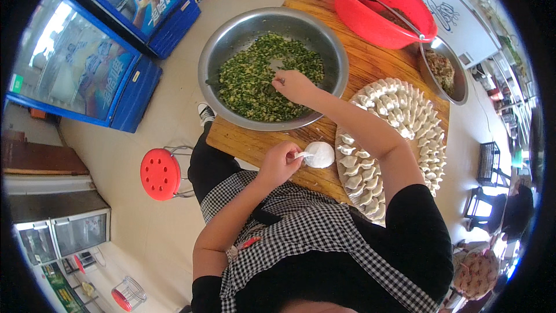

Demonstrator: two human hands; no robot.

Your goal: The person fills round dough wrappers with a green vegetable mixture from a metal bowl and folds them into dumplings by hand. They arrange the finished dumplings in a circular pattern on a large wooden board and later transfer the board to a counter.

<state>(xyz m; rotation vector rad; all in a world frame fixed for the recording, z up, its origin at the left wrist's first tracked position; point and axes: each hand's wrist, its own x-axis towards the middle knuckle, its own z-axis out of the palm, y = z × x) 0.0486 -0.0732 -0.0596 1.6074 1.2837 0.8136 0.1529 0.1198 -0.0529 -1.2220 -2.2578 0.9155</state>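
Note:
Pinched in the fingers of my left hand (279, 163) is the edge of a thin white dough wrapper (302, 155). Right beside it, a stack of round white dough wrappers (320, 155) lies near the front edge of the wooden table (254, 140). My right hand (296, 88) is over a large steel basin (271, 124), fingers closed on a small utensil (282, 81) of which only a metallic end shows. Chopped green filling (256, 78) covers most of the basin's bottom. Under my right forearm, a round board (415, 150) carries rows of shaped dumplings (369, 174).
A red plastic tub (373, 17) with a long-handled tool stands at the table's far side. Beside it is a steel bowl (441, 69) of mixed filling. A red stool (160, 174) and blue-framed display fridges (134, 82) are at left. Another person (475, 271) is behind at right.

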